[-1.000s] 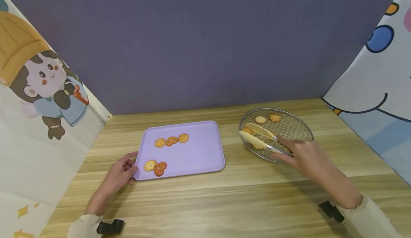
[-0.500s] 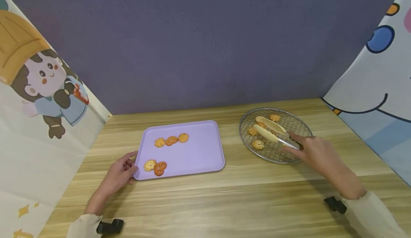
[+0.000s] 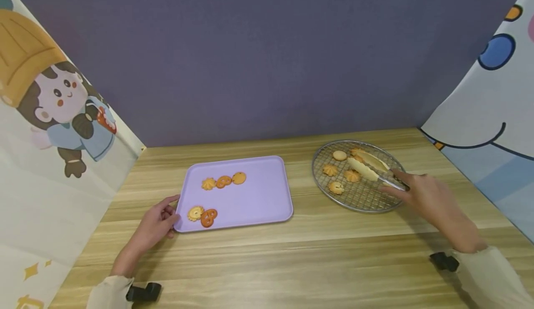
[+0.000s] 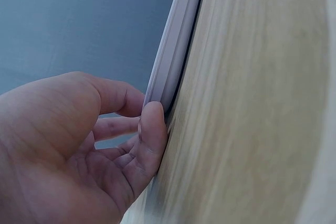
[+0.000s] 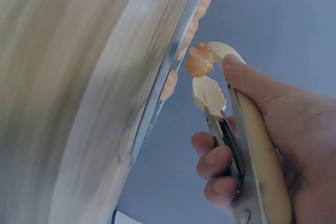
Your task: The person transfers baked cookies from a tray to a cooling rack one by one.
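My left hand (image 3: 156, 225) holds the near left corner of the lilac tray (image 3: 250, 202), thumb and fingers at its rim in the left wrist view. On the tray lie a star-shaped cookie (image 3: 208, 183), two pretzels (image 3: 208, 217), a round cookie (image 3: 239, 178) and a ring-shaped cookie (image 3: 195, 213). My right hand (image 3: 431, 200) grips food tongs (image 3: 369, 172) over the round wire rack (image 3: 348, 202). Their cream tips stand apart near a star-shaped cookie (image 5: 199, 60), partly hidden in the head view; whether they touch it I cannot tell.
Several more cookies lie on the rack, among them an oval one (image 3: 340, 155), a flower-shaped one (image 3: 352, 175) and a ring-shaped one (image 3: 336, 187). The wooden table (image 3: 267, 262) meets a grey-purple back wall (image 3: 267, 59), with printed side panels (image 3: 479, 114) on both sides.
My right hand has moved right with the tongs, from the rack's left part towards its far middle, uncovering cookies at the left. My left hand and the tray stay in place.
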`<action>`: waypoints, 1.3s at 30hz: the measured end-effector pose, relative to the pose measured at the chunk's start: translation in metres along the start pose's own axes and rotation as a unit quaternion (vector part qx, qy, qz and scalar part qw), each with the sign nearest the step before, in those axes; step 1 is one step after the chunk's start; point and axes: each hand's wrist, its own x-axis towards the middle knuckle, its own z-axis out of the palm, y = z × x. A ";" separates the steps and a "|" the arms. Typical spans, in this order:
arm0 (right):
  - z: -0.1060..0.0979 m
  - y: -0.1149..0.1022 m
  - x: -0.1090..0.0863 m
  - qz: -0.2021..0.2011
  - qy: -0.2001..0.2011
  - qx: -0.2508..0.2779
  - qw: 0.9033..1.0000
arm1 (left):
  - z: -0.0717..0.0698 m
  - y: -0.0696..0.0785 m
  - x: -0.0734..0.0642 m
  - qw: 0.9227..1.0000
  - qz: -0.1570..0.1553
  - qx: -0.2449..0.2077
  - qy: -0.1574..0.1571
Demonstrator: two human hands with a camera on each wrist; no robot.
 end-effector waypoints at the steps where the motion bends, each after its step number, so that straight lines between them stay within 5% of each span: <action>1: 0.000 0.002 0.000 0.001 0.002 0.001 1.000 | 0.000 0.000 0.000 1.000 0.001 0.000 0.000; 11: -0.009 0.010 -0.002 0.012 0.005 0.009 1.000 | 0.000 0.001 0.000 1.000 0.000 -0.001 0.000; 19: -0.018 0.014 -0.004 0.042 -0.055 0.018 0.997 | 0.000 0.001 0.000 1.000 0.001 0.001 -0.001; 39: 0.004 0.007 -0.001 0.056 -0.071 0.002 0.996 | 0.000 0.003 0.001 1.000 0.001 0.005 0.000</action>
